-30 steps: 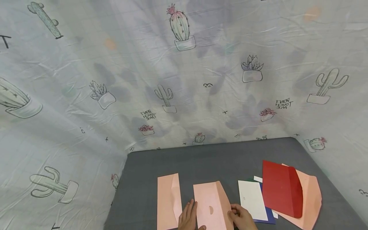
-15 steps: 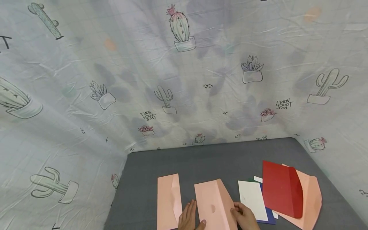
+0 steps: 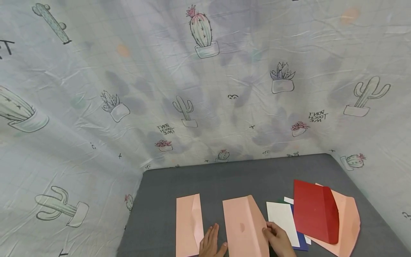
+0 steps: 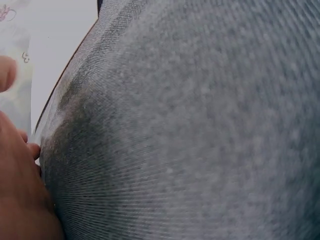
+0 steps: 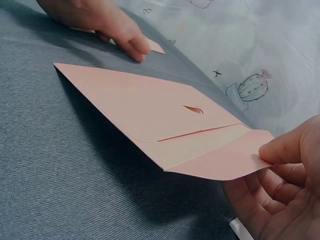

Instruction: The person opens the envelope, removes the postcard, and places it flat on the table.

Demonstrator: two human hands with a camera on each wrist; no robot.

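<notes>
A pink envelope with its flap unfolded is pinched at the flap edge between the thumb and fingers of my right hand. In the right wrist view the envelope slants above the grey cloth, a shadow under it, with a small curved cut-out on its body. My left hand lies with straight fingers on the cloth, left of the envelope and apart from it. Another pink envelope lies flat just beyond that hand's left side. The left wrist view shows part of the left hand at its edge.
To the right, a white card lies over a blue piece. Beside them a red envelope overlaps another pink envelope. Grey cloth covers the table, and a cactus-printed curtain rises around its back and sides.
My right hand has drawn the pink envelope up and to the right, away from the left hand. The left thumb no longer touches its edge; the left hand has stayed nearly in place.
</notes>
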